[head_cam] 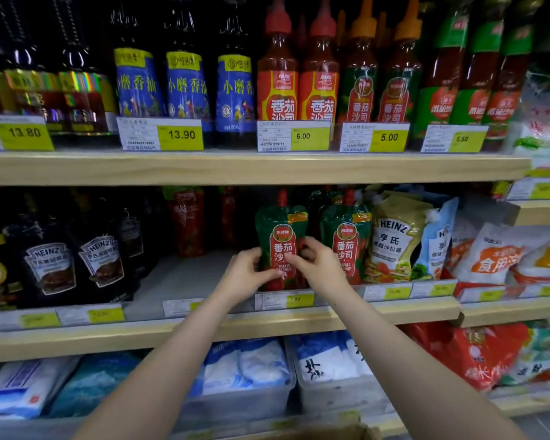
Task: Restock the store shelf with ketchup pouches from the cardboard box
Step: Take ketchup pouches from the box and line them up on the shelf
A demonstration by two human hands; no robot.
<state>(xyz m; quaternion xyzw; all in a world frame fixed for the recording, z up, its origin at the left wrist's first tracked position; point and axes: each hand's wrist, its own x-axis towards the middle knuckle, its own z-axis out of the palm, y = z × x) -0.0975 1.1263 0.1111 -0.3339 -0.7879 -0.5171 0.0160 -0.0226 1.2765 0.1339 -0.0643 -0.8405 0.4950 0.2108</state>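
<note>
A green-and-red ketchup pouch (281, 246) with a red spout is held upright at the front of the middle shelf (394, 308), just behind its price-tag rail. The left hand (246, 271) is curled against the pouch's lower left edge, and the right hand (318, 265) is pinched on its lower right side, so both hands are clamped on the same pouch, close together with fingertips nearly meeting over the label. Both bare forearms are stretched up from the bottom of the frame.

Just beside it on the right, a second ketchup pouch (346, 246) of the same kind is stood upright; whether the two pouches touch cannot be told, as the right hand covers the gap. Further right, a yellow Heinz salad dressing pouch (394, 239) is leaned against a pale blue pouch (435, 242). To the left of the held pouch a bare stretch of grey shelf floor is seen, with a red sauce pouch (188, 223) set back in the shadow and dark Heinz pouches (51, 268) beyond it.

On the upper shelf (251, 168), red ketchup bottles (299, 87) and blue-labelled sesame oil bottles (188, 87) are lined up behind yellow price tags. The edge of a cardboard box (340, 433) is glimpsed at the bottom of the frame, below the hands.
</note>
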